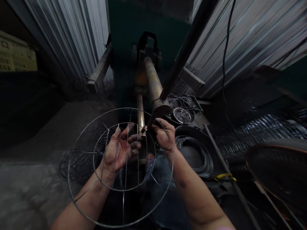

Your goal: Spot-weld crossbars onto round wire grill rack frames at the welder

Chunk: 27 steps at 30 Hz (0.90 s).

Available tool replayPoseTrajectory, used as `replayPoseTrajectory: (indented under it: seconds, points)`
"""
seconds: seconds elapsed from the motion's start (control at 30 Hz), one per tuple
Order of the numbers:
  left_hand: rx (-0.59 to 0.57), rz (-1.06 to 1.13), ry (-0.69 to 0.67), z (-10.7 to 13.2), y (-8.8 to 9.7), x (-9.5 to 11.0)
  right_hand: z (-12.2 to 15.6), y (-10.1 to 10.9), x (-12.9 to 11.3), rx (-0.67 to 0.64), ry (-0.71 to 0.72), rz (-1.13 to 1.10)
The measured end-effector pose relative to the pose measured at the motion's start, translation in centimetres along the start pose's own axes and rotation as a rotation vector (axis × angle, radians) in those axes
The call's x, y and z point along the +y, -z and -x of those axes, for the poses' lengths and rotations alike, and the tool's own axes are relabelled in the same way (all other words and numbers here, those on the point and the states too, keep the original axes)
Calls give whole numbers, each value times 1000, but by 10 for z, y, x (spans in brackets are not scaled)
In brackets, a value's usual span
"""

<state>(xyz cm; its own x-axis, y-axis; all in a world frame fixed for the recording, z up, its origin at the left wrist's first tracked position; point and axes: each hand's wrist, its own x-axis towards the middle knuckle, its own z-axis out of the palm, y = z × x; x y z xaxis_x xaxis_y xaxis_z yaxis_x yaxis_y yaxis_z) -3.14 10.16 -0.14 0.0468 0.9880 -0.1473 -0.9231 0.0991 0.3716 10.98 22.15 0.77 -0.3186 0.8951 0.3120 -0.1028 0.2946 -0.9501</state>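
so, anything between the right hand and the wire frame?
Nothing visible. The right hand is at the wire frame, near its inner ring; only the frame's outer ring crosses in front of the wrist.

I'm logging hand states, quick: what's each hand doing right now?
Left hand: half open, fingers loosely curled behind the wire frame; firm hold cannot be told.
Right hand: closed, apparently pinching the wire frame.

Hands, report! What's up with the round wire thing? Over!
Left hand: palm showing, behind wire frame. Right hand: curled at it. Lower brass rod, dark rod close by.
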Motion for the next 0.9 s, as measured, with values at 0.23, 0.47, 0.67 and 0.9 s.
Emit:
replayPoseTrajectory:
  seconds: [0.23, 0.47, 0.67, 0.9]
  points:
    - [5, 36, -18, -6, -1, 0, -9, -1, 6, -33, -68, -38]
    - [31, 59, -17, -7, -4, -1, -14, 2, 5, -76, -53, -72]
    - [56, 37, -26, -6, -6, -1, -14, -2, 4, -36, -131, -90]
    - [74, 42, -25, -6, -9, -3, 15, 36, 0, -133, -287, -310]
